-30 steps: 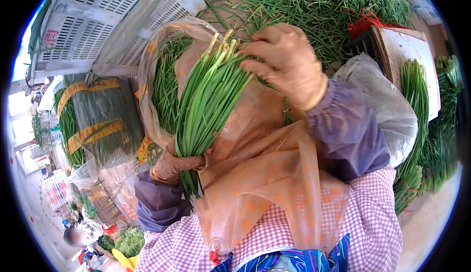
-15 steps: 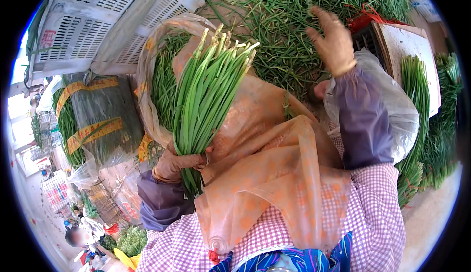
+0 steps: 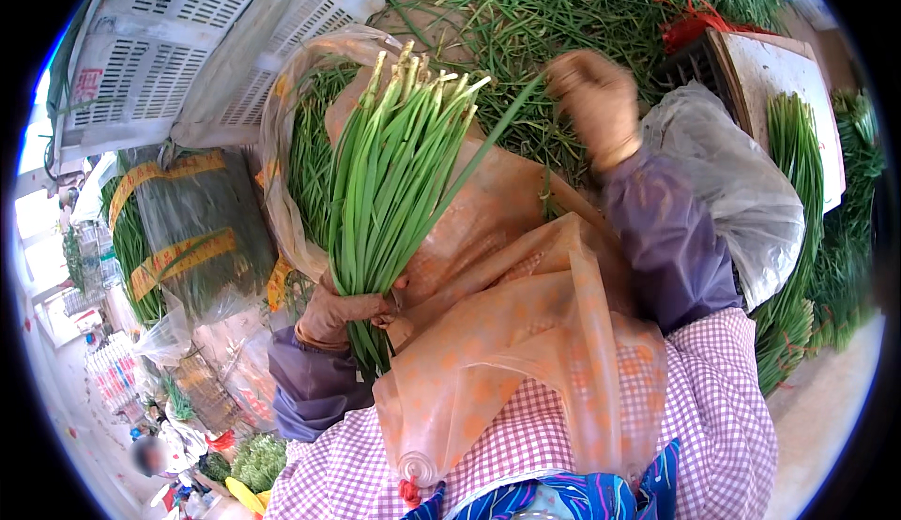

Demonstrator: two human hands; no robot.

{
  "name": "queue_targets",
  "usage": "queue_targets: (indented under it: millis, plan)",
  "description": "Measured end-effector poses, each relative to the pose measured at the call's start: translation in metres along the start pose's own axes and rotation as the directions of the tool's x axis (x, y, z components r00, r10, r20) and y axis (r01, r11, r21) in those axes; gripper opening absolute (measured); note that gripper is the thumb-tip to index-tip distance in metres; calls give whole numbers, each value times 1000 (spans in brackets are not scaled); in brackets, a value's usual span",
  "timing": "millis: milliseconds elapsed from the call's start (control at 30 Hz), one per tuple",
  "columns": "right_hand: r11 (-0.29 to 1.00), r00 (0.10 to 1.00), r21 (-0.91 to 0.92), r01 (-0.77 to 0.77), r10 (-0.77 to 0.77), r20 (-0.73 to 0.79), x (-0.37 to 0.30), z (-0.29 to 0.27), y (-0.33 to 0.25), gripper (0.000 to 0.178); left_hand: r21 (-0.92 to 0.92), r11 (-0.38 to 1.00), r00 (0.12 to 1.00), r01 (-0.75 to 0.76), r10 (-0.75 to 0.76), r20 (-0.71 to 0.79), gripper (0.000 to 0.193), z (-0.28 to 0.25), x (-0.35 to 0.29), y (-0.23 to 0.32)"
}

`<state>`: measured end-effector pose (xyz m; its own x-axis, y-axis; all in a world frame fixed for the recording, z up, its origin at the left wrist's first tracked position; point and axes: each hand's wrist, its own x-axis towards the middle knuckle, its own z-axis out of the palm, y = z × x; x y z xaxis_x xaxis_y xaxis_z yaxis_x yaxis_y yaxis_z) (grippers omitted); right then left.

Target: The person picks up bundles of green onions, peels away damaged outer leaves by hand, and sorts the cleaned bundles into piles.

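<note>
Looking down from the head camera, you see a bunch of garlic chives [image 3: 385, 201] in front of the person's lap, flat green leaves below and pale cut stem ends on top, leaning slightly right. The left hand [image 3: 330, 313], in a tan glove, is closed around the bunch near its lower end; leaf tips hang below the fist. The right hand [image 3: 596, 102], also tan-gloved, is up to the right, blurred, its fingers curled. One long leaf [image 3: 493, 137] slants from the bunch to those fingertips; whether they pinch it, I cannot tell. A translucent orange-patterned plastic apron [image 3: 507, 285] covers the lap, over pink-and-white gingham [image 3: 713, 398]. Left of the bunch, a clear bag [image 3: 280, 177] holds more chives. Further left, a plastic-wrapped bundle [image 3: 211, 210] is banded with yellow tape [image 3: 183, 265] bearing small red printing. Above it, a white slatted crate [image 3: 141, 69] carries large red characters. Loose green leaves [image 3: 601, 4] litter the ground ahead; at right, a whitish plastic bag [image 3: 723, 182] sits beside a white board [image 3: 784, 98].
</note>
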<state>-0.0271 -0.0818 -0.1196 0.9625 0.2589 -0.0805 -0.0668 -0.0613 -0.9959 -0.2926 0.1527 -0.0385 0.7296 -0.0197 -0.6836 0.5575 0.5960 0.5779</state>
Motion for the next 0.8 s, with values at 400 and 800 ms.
queue_targets:
  millis: [400, 800]
  plan:
    - [859, 835, -212, 466, -348, 427, -13, 30, -50, 34, 52, 998, 999, 42, -43, 16, 56, 5, 7, 4]
    - [973, 944, 225, -48, -29, 328, -6, 34, -24, 14, -90, 995, 983, 36, -19, 185, 48, -6, 16, -1]
